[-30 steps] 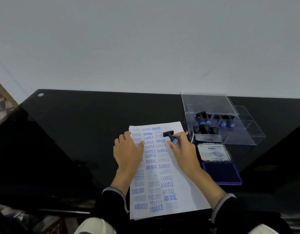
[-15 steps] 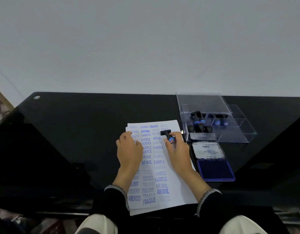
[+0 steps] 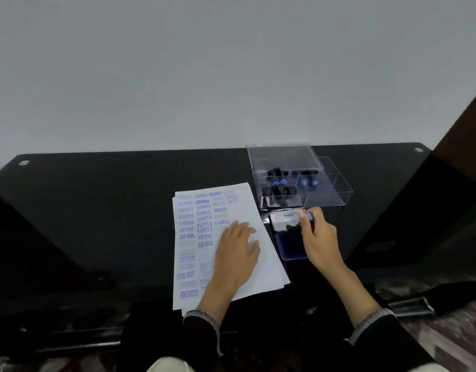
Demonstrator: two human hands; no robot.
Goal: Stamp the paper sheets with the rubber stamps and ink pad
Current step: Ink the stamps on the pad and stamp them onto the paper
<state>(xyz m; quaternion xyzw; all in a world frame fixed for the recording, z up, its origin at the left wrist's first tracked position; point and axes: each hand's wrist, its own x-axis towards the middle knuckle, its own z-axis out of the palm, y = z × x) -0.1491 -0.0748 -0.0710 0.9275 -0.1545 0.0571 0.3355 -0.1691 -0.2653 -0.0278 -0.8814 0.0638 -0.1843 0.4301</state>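
Rightward, our right hand (image 3: 318, 240) pinched a small black rubber stamp with a blue cap (image 3: 307, 220) between thumb and curled fingers, holding it over the open blue ink pad (image 3: 288, 247); whether the stamp face touched the ink we could not tell. The pad's silver lid (image 3: 283, 220) lay folded back just beyond it. Our left hand (image 3: 238, 253) rested flat, fingers straight and slightly spread, on the stack of white paper sheets (image 3: 261, 275), whose top sheet was covered in blue impressions such as SAMPLE, AIR MAIL and FRAGILE. Beyond the pad stood a clear plastic compartment box (image 3: 329, 196) with more black and blue stamps (image 3: 279, 187) inside. All of it sat on a glossy black table (image 3: 97, 210) against a pale wall (image 3: 204, 76).
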